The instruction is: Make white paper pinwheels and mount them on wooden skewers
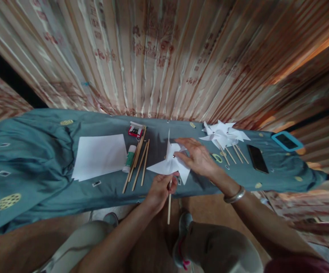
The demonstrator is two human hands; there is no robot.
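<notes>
A white paper pinwheel point(167, 163) on a wooden stick is in front of me, at the middle of the table's near edge. My left hand point(160, 191) is closed around the stick just below the paper blades, and the stick's lower end point(169, 212) sticks out under it. On the pinwheel's right side, my right hand point(200, 157) has its thumb beside the small pin at the centre and its fingers on the upper blade. That blade is partly hidden by the fingers. Another blade points straight up, seen almost edge-on.
Left lie white paper sheets point(100, 157), a glue stick point(129, 159), several wooden sticks point(140, 165) and a small red box point(136, 129). Right are finished pinwheels point(223, 133), green-handled scissors point(217, 158), a black phone point(257, 158) and a blue-framed tablet point(287, 141). A green cloth point(53, 151) covers the table.
</notes>
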